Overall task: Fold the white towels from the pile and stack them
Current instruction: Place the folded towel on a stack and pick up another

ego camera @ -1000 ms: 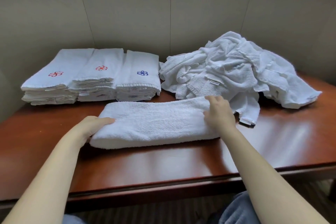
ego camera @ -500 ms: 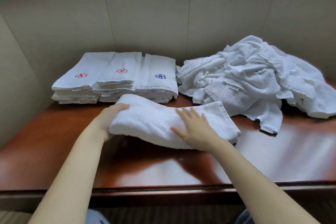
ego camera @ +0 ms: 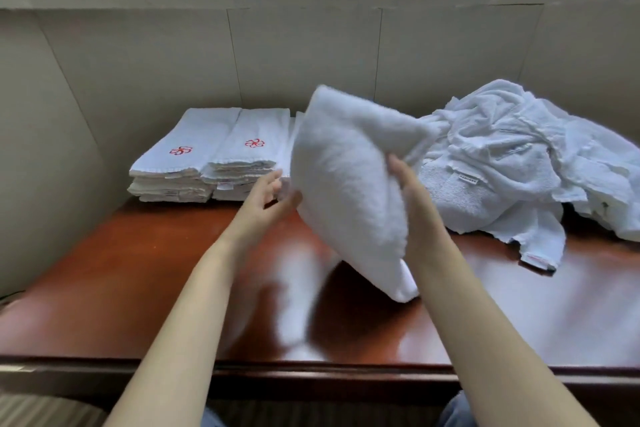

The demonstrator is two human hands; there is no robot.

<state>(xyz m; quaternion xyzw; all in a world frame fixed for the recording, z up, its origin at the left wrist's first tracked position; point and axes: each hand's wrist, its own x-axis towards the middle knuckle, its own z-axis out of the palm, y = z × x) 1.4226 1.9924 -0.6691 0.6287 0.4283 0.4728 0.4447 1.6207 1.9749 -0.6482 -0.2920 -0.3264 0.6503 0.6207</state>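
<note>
A folded white towel (ego camera: 349, 180) is lifted off the table and tilted steeply, its lower end near the wood. My right hand (ego camera: 414, 208) grips its right edge, thumb on the near face. My left hand (ego camera: 268, 196) is at its left edge with fingers spread, touching it near the lower left side. Behind it at the back left stand stacks of folded towels (ego camera: 207, 163) with red flower emblems; the third stack is mostly hidden by the raised towel. The loose pile of white towels (ego camera: 519, 163) lies at the back right.
The reddish-brown wooden table (ego camera: 138, 288) has a dark front edge near me. A beige panelled wall runs close behind the stacks and along the left side. Denim-clad knees show under the front edge.
The folded towel lay flat on the table under both hands. Now it is raised and swung up on end toward the stacks, and the view has moved closer.
</note>
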